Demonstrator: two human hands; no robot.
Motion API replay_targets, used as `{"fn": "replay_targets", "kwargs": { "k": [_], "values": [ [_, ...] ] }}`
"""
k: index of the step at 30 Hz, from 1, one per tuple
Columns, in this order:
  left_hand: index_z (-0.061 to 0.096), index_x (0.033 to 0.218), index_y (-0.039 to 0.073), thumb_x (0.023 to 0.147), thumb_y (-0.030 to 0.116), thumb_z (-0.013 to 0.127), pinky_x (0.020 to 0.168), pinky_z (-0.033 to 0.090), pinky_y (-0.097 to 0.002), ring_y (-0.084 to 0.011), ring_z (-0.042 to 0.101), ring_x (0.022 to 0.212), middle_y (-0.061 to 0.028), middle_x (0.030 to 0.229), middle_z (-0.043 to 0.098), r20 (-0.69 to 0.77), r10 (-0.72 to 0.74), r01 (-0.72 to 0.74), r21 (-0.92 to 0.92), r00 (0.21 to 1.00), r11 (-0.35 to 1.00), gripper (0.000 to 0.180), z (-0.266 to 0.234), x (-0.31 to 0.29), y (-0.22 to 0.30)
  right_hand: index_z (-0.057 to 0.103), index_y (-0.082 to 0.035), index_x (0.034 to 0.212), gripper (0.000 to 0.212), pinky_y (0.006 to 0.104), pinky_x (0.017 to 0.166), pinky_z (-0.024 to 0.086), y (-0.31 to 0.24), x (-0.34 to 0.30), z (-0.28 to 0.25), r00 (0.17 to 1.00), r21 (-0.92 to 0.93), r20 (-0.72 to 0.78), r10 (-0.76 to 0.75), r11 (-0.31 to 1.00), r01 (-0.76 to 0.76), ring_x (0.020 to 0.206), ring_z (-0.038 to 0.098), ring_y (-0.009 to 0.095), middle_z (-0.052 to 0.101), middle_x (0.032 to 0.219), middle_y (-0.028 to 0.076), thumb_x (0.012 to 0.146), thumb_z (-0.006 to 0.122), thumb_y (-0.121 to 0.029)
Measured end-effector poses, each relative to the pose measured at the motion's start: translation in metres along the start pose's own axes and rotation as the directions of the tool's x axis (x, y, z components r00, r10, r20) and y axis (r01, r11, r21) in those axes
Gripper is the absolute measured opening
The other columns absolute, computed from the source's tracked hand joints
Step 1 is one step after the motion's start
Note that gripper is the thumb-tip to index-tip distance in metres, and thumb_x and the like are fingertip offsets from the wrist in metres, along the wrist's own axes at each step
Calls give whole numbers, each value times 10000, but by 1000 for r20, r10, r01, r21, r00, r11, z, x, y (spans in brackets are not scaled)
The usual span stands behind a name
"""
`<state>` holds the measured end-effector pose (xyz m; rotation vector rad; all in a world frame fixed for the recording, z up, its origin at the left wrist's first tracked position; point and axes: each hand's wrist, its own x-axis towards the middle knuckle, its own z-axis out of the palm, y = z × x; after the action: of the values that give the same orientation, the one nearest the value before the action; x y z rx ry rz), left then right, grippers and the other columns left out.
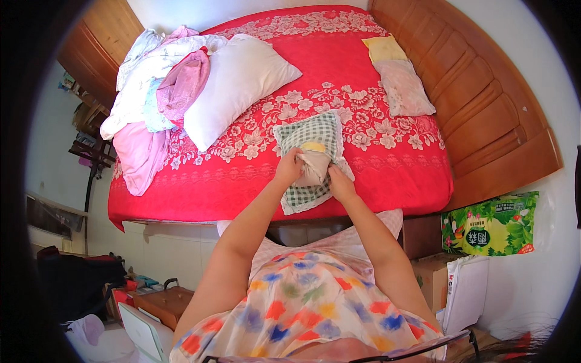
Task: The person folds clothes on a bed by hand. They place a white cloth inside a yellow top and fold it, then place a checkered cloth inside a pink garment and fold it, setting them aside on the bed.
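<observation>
A small green-and-white checked pillow cover (315, 132) with white lace trim lies on the bed's near half. On its middle is a bunched beige cloth piece (315, 169) with a yellow patch at its far end. I cannot tell whether the beige piece lies on the cover or comes out of an opening in it. My left hand (290, 166) pinches the beige cloth at its left side. At the right side my right hand (340, 183) is closed on the edge of the checked cover, its fingertips partly hidden by fabric.
A red flowered sheet (339, 60) covers the bed. At the left lie a large white pillow (242, 81) and heaped bedding (142, 109). A small beige-and-yellow pillow (404, 85) rests by the wooden headboard (478, 78). A green printed bag (493, 224) stands beyond the near-right corner.
</observation>
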<state>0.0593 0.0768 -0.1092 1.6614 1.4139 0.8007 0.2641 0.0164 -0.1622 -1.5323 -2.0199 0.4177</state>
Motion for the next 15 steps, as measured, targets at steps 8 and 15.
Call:
{"fn": "replay_targets", "kwargs": {
  "k": [8, 15],
  "values": [
    [525, 1074, 65, 860, 32, 543, 510, 479, -316, -162, 602, 531, -79, 709, 572, 5, -86, 86, -161, 996, 983, 218, -2, 4, 0, 491, -66, 1205, 323, 485, 715, 515, 13, 15, 25, 946, -333, 282, 160, 941, -60, 888, 645, 341, 618, 1094, 154, 919, 408, -192],
    [526, 1068, 60, 862, 18, 539, 495, 473, -299, -141, 585, 515, -63, 696, 555, 37, -99, 104, -174, 994, 979, 211, -1, 0, 4, 616, -89, 1057, 254, 454, 657, 517, 31, 11, 36, 912, -461, 365, 185, 887, 5, 811, 661, 309, 672, 892, 125, 861, 489, -187]
  ]
}}
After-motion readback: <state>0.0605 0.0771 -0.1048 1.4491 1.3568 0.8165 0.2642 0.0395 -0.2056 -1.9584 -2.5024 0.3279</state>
